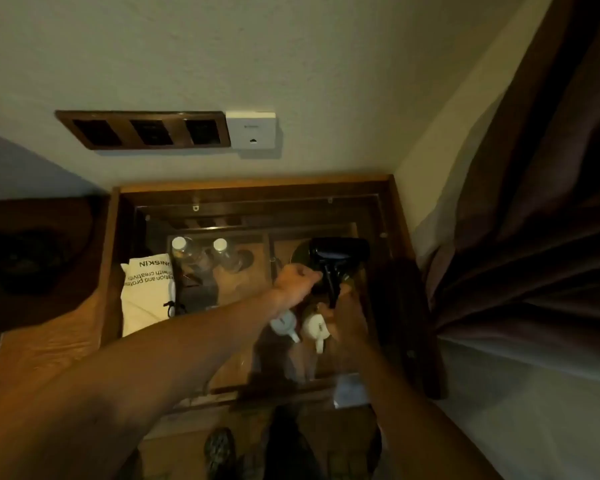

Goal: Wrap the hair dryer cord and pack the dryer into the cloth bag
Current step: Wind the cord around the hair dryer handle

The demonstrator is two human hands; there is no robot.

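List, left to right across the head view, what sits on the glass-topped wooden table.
White cloth bag with printed lettering → two clear white-capped bottles → left hand → black hair dryer, held upright by the right hand.

Hotel rm: amenity tray w/ water bottles, curtain.

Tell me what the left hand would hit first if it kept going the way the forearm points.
Most likely the hair dryer: the left hand is closed right beside its handle, which the right hand grips. Depth is unclear in this dim view.
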